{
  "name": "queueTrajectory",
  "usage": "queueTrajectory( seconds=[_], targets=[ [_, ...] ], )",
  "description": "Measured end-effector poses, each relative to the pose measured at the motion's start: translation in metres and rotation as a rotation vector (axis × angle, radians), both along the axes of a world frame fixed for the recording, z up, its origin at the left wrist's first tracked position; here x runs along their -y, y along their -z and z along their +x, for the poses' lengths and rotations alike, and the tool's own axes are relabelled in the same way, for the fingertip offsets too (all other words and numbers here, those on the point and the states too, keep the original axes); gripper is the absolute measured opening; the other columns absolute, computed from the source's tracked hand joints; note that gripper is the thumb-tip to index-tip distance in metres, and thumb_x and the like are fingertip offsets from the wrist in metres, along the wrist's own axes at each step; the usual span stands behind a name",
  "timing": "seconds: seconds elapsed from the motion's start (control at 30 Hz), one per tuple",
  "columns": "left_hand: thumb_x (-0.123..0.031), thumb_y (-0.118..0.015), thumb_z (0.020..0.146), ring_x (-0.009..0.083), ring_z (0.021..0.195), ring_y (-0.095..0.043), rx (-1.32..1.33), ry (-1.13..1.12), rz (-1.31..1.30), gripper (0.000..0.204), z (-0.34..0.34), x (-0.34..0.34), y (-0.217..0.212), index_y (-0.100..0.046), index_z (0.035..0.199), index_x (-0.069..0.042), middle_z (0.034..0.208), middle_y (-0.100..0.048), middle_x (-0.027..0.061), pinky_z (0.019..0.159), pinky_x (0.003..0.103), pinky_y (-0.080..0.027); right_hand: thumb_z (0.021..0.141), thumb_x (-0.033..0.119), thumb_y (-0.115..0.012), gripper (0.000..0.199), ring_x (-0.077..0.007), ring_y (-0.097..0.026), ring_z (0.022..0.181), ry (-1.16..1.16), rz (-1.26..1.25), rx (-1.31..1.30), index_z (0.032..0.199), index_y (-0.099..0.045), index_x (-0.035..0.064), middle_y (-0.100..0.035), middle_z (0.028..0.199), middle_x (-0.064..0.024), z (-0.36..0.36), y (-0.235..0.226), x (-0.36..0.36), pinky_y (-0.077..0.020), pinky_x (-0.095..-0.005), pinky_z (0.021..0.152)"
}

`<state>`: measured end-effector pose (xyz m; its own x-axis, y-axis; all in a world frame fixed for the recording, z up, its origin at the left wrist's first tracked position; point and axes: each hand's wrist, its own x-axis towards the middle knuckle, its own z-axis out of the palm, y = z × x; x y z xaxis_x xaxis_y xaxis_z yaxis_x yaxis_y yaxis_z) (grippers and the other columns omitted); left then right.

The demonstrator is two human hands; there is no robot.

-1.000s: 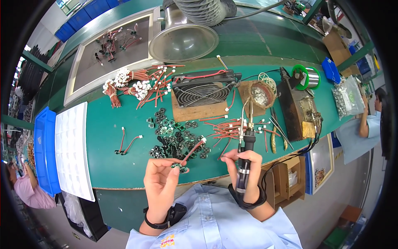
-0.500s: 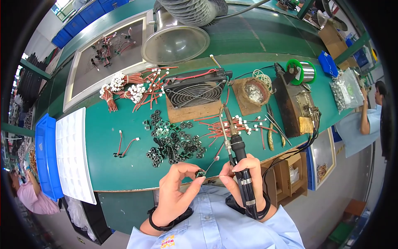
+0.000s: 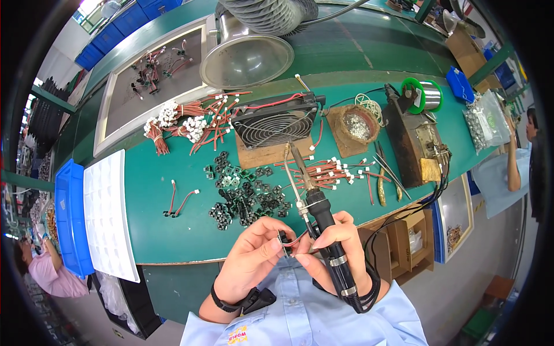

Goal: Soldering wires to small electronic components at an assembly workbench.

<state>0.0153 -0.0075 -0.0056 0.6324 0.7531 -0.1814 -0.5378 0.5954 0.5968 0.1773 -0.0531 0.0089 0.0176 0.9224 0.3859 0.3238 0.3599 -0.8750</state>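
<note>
Near the table's front edge, my left hand (image 3: 252,252) pinches a small green circuit board (image 3: 284,242) with a black part on it. My right hand (image 3: 341,248) grips a black soldering iron (image 3: 324,214) with a thin metal tube alongside it. The iron's tip points away from me, toward the fan. A red wire lead (image 3: 295,240) runs from the board to my right fingertips, which pinch near it. Whether the wire is joined to the board cannot be made out. Beyond my left hand lies a pile of similar small boards (image 3: 245,205).
Loose red-and-black leads (image 3: 323,173) lie before a black fan (image 3: 274,127). To the right are a tip-cleaning pot (image 3: 358,127), tweezers (image 3: 392,173), a soldering station (image 3: 412,141) and a solder spool (image 3: 430,96). Two wired boards (image 3: 171,214) and a white tray (image 3: 108,213) stand left.
The board has turned more upright in my left fingers, and both hands have drawn closer together. The iron's tip has swung left. The red lead now shows against the board.
</note>
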Motion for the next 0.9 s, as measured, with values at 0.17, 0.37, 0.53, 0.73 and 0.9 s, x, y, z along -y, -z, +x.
queueTrajectory(
  seconds=[0.17,0.37,0.53,0.73,0.9],
  targets=[
    [-0.015,-0.055,0.09,0.0156,0.092,-0.052,0.057,0.024,-0.068,0.022,-0.0013,0.0039,0.0049,-0.05,0.106,-0.002,0.1,-0.055,0.0075,0.082,0.03,-0.041,0.067,-0.002,-0.072,0.036,-0.0169,-0.056,0.069,0.1,0.117,0.019,0.093,-0.051,0.0132,-0.062,0.083,0.0006,-0.0081,-0.0057,-0.0044,-0.0289,-0.0368,0.08],
    [-0.015,-0.054,0.09,0.0151,0.091,-0.052,0.075,0.043,-0.116,0.02,-0.0013,0.0045,0.0029,-0.05,0.104,-0.001,0.1,-0.054,0.0068,0.081,0.029,-0.041,0.065,-0.002,-0.072,0.039,-0.0175,-0.053,0.067,0.103,0.122,0.047,0.094,-0.052,0.0131,-0.06,0.081,0.0024,-0.0084,-0.007,-0.0041,-0.0293,-0.0363,0.077],
    [-0.015,-0.055,0.09,0.0152,0.091,-0.051,0.03,0.028,-0.108,0.02,-0.0005,0.0049,0.0022,-0.05,0.104,-0.001,0.1,-0.053,0.0069,0.081,0.029,-0.041,0.064,-0.002,-0.072,0.039,-0.018,-0.051,0.064,0.099,0.108,0.042,0.094,-0.052,0.013,-0.06,0.082,0.0037,-0.0076,-0.0051,-0.0031,-0.0302,-0.0365,0.077],
    [-0.017,-0.057,0.089,0.0146,0.091,-0.051,-0.003,0.01,-0.04,0.022,-0.0005,0.005,0.0058,-0.05,0.103,-0.002,0.099,-0.053,0.0066,0.08,0.029,-0.041,0.064,-0.003,-0.072,0.038,-0.0179,-0.049,0.063,0.112,0.106,0.01,0.093,-0.053,0.0125,-0.059,0.082,0.0041,-0.0075,-0.0048,-0.0031,-0.031,-0.0363,0.076],
    [-0.018,-0.057,0.089,0.0138,0.092,-0.051,-0.013,0.006,-0.008,0.022,-0.0014,0.0046,0.0091,-0.05,0.103,-0.002,0.099,-0.053,0.0058,0.08,0.028,-0.04,0.063,-0.003,-0.072,0.037,-0.0175,-0.049,0.062,0.106,0.104,0.018,0.092,-0.053,0.0116,-0.059,0.082,0.004,-0.0059,-0.0058,-0.0033,-0.0314,-0.036,0.076]
  ],
)
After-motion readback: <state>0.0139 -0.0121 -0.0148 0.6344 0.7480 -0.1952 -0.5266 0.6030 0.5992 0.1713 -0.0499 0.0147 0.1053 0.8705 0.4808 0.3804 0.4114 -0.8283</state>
